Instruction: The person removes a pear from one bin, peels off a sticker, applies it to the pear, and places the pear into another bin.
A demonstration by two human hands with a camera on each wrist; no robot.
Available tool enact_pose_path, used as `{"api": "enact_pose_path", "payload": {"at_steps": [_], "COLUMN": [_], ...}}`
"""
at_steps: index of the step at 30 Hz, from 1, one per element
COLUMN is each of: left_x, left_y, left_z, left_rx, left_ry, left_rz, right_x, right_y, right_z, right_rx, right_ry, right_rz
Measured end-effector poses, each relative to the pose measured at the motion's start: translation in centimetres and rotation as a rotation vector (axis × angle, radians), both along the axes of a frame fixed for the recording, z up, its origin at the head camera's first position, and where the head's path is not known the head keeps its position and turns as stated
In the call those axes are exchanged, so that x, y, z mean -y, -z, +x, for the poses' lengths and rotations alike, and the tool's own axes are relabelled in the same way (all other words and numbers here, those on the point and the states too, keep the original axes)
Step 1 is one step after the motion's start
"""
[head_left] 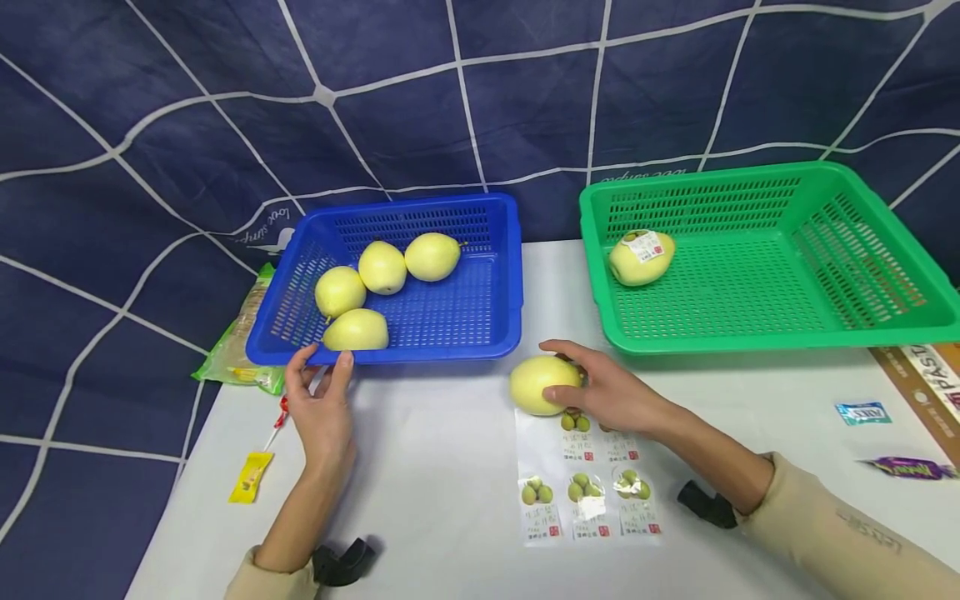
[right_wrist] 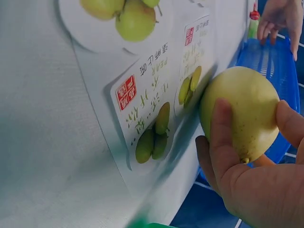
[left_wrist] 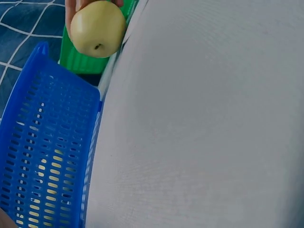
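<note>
A yellow-green pear (head_left: 536,385) is in my right hand (head_left: 600,387), thumb on one side and fingers on the other. It is held over the top edge of a label sheet (head_left: 540,467) with pear pictures and red seals. The right wrist view shows the same pear (right_wrist: 242,111) close up, its stem toward the palm. My left hand (head_left: 324,412) has its thumb and fingertips right at the front rim of the blue basket (head_left: 450,354), fingers loosely bent. Several pears (head_left: 382,268) lie inside that basket; the nearest is beside the left fingertips.
At the right, a green basket (head_left: 750,342) holds one pear (head_left: 637,265) with a label on it. A yellow packet (head_left: 251,477), a lollipop (head_left: 279,421) and a green bag (head_left: 243,350) lie left. Wrapped sweets (head_left: 862,413) and a brown box (head_left: 918,392) lie right.
</note>
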State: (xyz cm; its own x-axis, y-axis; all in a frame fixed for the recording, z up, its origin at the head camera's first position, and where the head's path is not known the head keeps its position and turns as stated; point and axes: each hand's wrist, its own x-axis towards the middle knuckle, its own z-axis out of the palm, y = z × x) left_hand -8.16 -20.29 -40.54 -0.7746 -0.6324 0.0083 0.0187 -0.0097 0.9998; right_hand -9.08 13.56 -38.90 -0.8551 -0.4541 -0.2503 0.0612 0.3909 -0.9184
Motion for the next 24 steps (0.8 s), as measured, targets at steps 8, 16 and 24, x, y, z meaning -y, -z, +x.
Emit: {"api": "enact_pose_path", "payload": {"at_steps": [8, 16, 24], "left_x": [-2.4, -7.4, -10.5], "left_y": [0.7, 1.7, 2.1], "left_z": [2.5, 4.4, 2.2], "left_rx": [-0.114, 0.13, 0.262], "left_ry": [0.025, 0.665, 0.939], "left_rz": [0.108, -0.001, -0.105], "right_x": [0.5, 0.1, -0.1], "right_y": [0.5, 0.8, 1.0], "right_z": [-0.2, 0.1, 0.5], "right_rx": [-0.029, -0.012, 0.028], "right_ry": [0.018, 0.03, 0.006], "right_rz": [0.051, 0.032, -0.053]}}
